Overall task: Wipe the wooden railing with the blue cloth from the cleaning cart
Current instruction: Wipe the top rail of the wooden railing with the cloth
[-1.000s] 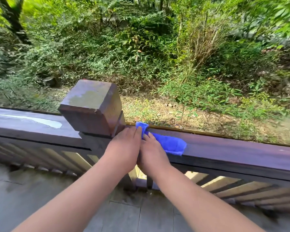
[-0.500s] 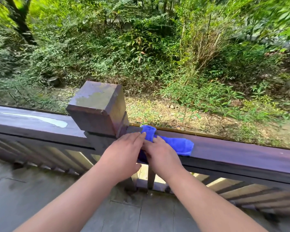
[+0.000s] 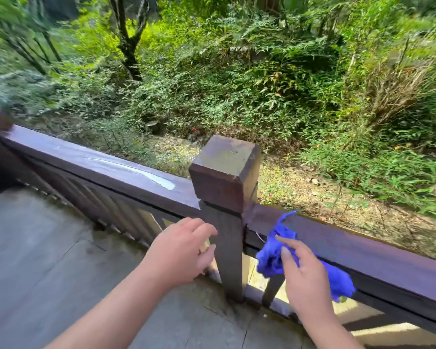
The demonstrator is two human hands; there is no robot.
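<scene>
head view, nearest first: two bare forearms reach out over a grey stone floor (image 3: 48, 248). the left hand (image 3: 179, 250) is released, fingers loosely spread, holding nothing, just beside the near face of the square post (image 3: 224, 177); whether it touches the post i cannot tell. the right hand (image 3: 305, 270) is grasping the blue cloth (image 3: 275, 255), which hangs bunched and crumpled against the near side of the wooden railing (image 3: 363, 243), just right of the post. one end of the cloth trails up onto the rail's top edge, another pokes out past the hand lower right.

beyond the hands, the rail runs off left of the post with slats below it. a pale, shiny streak (image 3: 136, 171) lies along that left section's top, possibly wet or possibly residue; i cannot tell which. the post cap looks dull and patchy. past the railing lie bare earth and thick green undergrowth (image 3: 237, 84).

judging progress: the cloth is in hand and at the rail, so fetching is done and wiping is under way. what seems left is the post, the left stretch with its streak, and the right-hand rail running out of frame, whose state the blur hides. no cleaning cart is in view.
</scene>
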